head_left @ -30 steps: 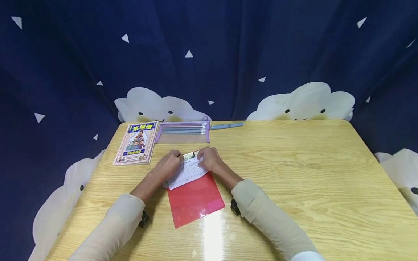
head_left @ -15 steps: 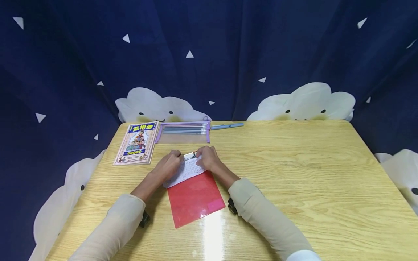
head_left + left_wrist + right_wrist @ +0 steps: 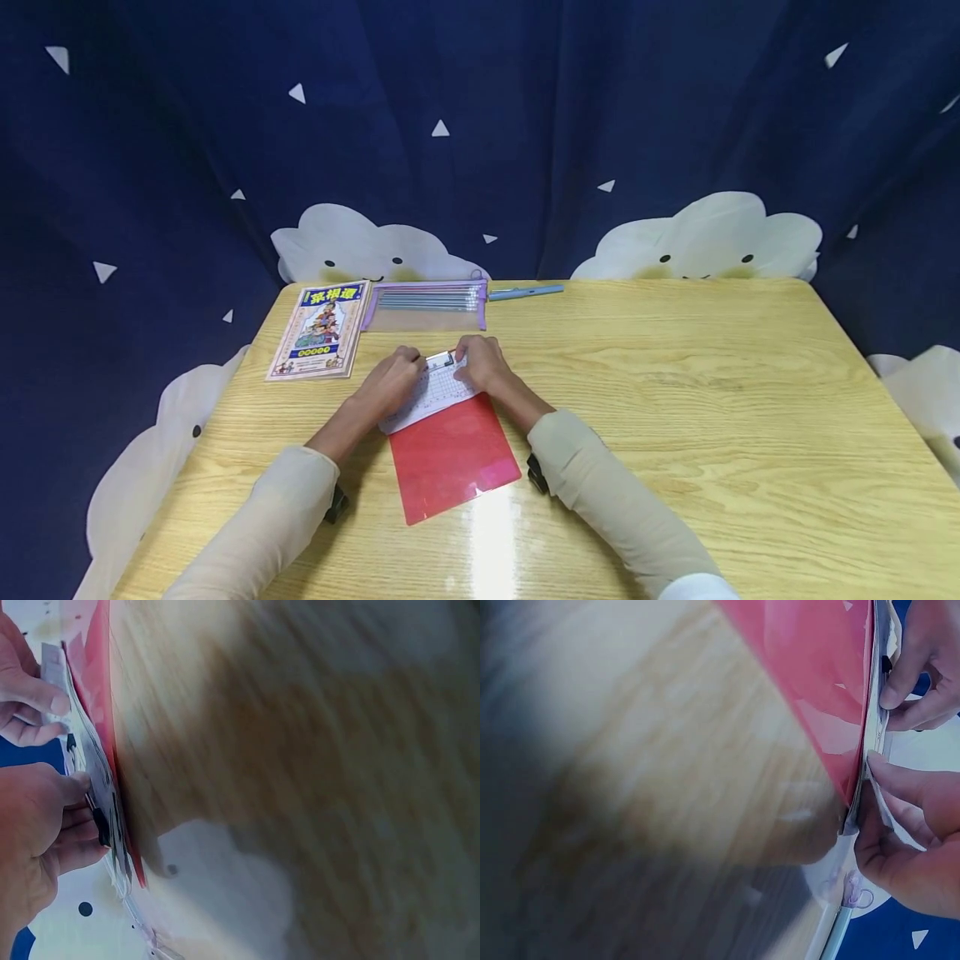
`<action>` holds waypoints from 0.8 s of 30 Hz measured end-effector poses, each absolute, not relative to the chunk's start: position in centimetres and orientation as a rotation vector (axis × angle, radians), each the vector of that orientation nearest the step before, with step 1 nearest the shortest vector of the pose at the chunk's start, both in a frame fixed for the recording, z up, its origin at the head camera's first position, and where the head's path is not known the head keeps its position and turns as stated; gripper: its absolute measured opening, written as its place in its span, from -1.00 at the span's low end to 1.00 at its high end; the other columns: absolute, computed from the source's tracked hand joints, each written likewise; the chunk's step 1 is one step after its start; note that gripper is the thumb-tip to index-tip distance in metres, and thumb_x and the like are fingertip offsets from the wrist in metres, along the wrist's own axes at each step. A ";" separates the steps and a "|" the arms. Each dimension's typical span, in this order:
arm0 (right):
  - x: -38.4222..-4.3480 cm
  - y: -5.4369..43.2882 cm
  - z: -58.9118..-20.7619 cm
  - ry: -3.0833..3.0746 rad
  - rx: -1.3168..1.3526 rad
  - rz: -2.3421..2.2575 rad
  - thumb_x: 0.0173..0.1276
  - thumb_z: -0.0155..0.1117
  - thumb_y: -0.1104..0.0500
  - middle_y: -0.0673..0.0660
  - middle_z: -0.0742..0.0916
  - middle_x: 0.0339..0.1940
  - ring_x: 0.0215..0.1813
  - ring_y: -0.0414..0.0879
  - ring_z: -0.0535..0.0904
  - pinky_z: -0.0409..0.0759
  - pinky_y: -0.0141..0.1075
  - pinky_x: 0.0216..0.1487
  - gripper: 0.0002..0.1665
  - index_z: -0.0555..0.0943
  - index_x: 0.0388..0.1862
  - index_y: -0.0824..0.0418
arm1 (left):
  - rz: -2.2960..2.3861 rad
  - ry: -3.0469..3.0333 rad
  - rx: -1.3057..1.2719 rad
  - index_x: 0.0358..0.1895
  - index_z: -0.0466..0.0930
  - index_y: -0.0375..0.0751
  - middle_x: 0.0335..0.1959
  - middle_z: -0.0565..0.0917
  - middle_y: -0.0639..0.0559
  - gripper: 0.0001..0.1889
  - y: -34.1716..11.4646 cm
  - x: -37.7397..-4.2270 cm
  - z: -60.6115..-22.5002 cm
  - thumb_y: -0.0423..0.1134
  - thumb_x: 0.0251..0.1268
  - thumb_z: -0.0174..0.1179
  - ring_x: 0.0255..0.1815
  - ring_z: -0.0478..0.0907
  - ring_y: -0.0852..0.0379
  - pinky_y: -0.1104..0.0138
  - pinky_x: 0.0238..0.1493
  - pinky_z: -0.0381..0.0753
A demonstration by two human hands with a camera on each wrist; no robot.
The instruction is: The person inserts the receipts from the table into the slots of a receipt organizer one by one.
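Note:
A red clipboard lies tilted on the table in the head view, its metal clip at the far end. White paper with a printed grid covers the upper board, its top at the clip. My left hand grips the clip's left end; in the left wrist view its fingers curl by the clip's black corner, thumb on the paper. My right hand pinches the paper near the clip's right end; the right wrist view shows a paper flap between its thumb and fingers. Hands partly hide the clip.
A comic-style book lies at the table's back left. Beside it are a transparent pencil case with purple edging and a blue pen. The wooden table stretches far to the right, with a dark blue curtain behind it.
The paper has shifted slightly up toward the clip, and its separate lower corner at the left no longer shows. Both hands stay at the clip with small finger movements; the head view tilts slightly.

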State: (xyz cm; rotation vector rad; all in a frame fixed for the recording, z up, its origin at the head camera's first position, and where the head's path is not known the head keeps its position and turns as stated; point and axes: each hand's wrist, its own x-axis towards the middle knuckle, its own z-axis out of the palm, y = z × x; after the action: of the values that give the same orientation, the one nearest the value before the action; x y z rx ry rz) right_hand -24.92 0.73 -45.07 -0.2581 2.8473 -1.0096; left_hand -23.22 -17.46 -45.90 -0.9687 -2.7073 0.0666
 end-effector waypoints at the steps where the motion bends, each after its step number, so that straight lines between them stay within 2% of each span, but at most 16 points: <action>1: -24.9 0.8 -45.0 2.856 -0.260 -0.998 -0.03 0.50 0.29 0.14 0.72 -0.34 -0.10 0.03 0.55 0.56 -0.23 -0.01 -0.75 0.62 -0.36 0.23 | 0.061 -2.708 -0.967 -0.34 0.62 -0.34 -0.34 0.61 -0.13 -0.89 -17.5 -23.2 -45.9 -0.52 0.09 0.13 -0.25 0.56 -0.03 0.26 -0.22 0.64; 7: -24.8 1.3 -44.6 2.940 -0.262 -0.847 0.01 0.47 0.23 0.21 0.67 -0.26 -0.10 0.07 0.58 0.58 -0.16 -0.06 -0.70 0.58 -0.28 0.25 | -0.010 -2.724 -0.948 -0.36 0.63 -0.32 -0.37 0.60 -0.13 -0.91 -17.5 -23.4 -45.6 -0.48 0.14 0.14 -0.26 0.58 -0.03 0.26 -0.21 0.65; 12: -24.5 3.2 -44.3 2.989 -0.287 -0.811 0.11 0.40 0.23 0.18 0.61 -0.30 -0.19 0.05 0.55 0.57 -0.14 -0.13 -0.76 0.58 -0.26 0.27 | -0.088 -2.686 -0.942 -0.41 0.62 -0.31 -0.39 0.59 -0.13 -0.94 -17.4 -23.6 -45.8 -0.47 0.14 0.17 -0.30 0.58 -0.04 0.23 -0.24 0.64; 17: -23.6 6.8 -43.4 2.974 -0.371 -0.888 0.20 0.33 0.19 0.20 0.63 -0.31 -0.20 0.03 0.54 0.55 -0.14 -0.13 -0.77 0.61 -0.22 0.30 | -0.212 -2.699 -0.918 -0.43 0.65 -0.31 -0.39 0.62 -0.15 -0.95 -17.4 -23.7 -46.0 -0.42 0.14 0.22 -0.30 0.60 -0.05 0.21 -0.23 0.65; 20: -23.0 9.7 -42.7 2.966 -0.410 -0.895 0.24 0.30 0.13 0.23 0.66 -0.23 -0.15 0.07 0.57 0.56 -0.12 -0.09 -0.71 0.61 -0.13 0.30 | -0.302 -2.744 -0.839 -0.40 0.67 -0.31 -0.39 0.64 -0.13 -0.97 -17.6 -23.7 -46.0 -0.40 0.11 0.28 -0.31 0.62 -0.03 0.22 -0.25 0.66; 24: -22.6 14.0 -42.0 2.958 -0.411 -0.897 0.29 0.26 0.10 0.31 0.67 -0.09 -0.05 0.14 0.59 0.57 -0.05 -0.03 -0.60 0.58 0.00 0.34 | -0.427 -2.762 -0.737 -0.36 0.67 -0.32 -0.36 0.67 -0.14 -0.88 -17.9 -23.6 -46.0 -0.35 0.04 0.36 -0.30 0.63 -0.03 0.20 -0.25 0.65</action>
State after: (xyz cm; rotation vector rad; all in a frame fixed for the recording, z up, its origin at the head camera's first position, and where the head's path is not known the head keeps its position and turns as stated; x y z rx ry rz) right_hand -22.56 14.04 -42.00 -0.4110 2.9581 -0.8973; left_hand -23.60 -17.93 -45.96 -0.7366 -2.7620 -0.4265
